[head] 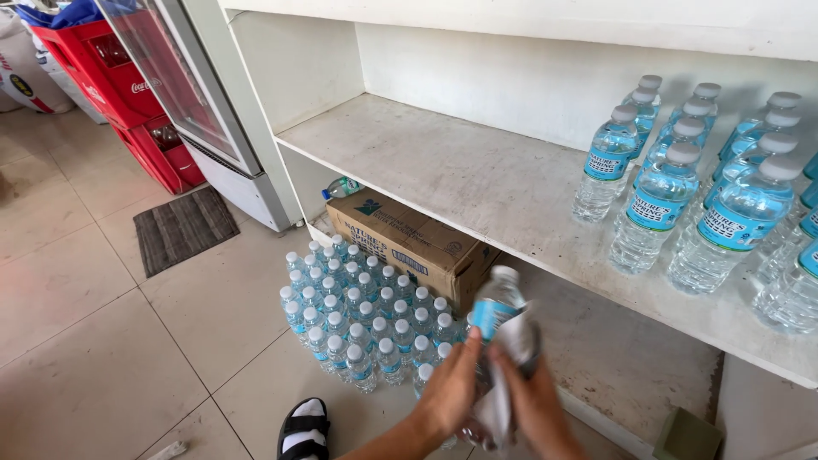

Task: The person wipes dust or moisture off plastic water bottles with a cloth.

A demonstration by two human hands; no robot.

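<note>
A clear water bottle with a white cap and a blue label is held low in the near middle of the scene, just in front of the white shelf. The left hand is closed around its lower body, and the right hand is clamped on it through a pale cloth pressed against its side.

By the look of it, the work is only partly done: a few rows of bottles are already stood upright at the right end of the shelf, while the left part is bare. A large cluster of bottles is still left on the tiled floor, left of the hands.

A brown cardboard box with dark print is lodged under the shelf, a bottle laid behind it. Red crates are stacked far left beside a glass-doored cooler, with a dark mat in front.
</note>
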